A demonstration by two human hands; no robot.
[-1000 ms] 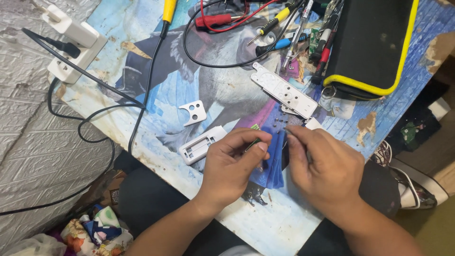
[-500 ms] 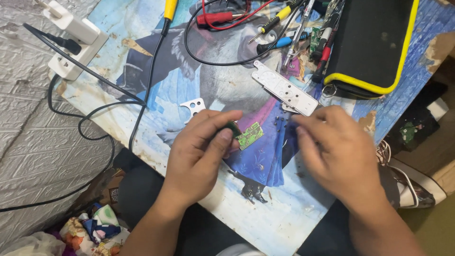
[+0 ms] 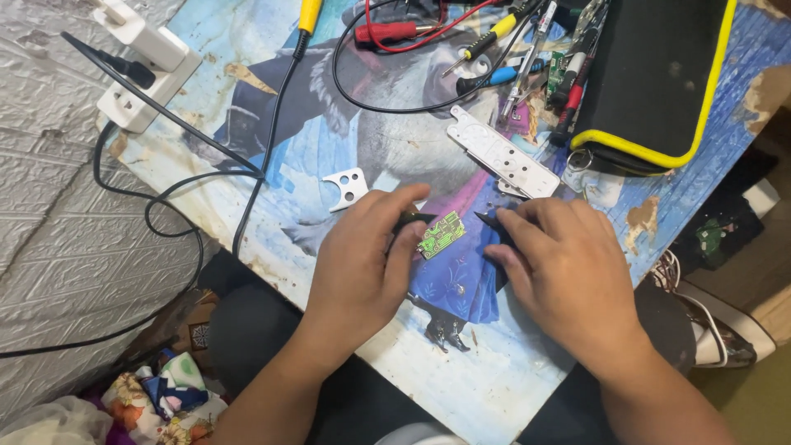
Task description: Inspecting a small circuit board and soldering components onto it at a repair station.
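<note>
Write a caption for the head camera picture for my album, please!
Two hands, left hand and right hand, work a small green circuit board on a colourful picture-covered table.

Left hand (image 3: 362, 264) and right hand (image 3: 560, 272) flank green board (image 3: 441, 234).

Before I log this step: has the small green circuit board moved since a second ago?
Yes. The green circuit board has come into view, now lying exposed between the hands, below the long white plate.

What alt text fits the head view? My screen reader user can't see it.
Two bare hands work a small green circuit board on a picture-printed table: the left hand holds a dark part attached to it, the right hand holds a black pointed tool. Screwdrivers, white plastic plates and a black-and-yellow case lie behind.
</note>
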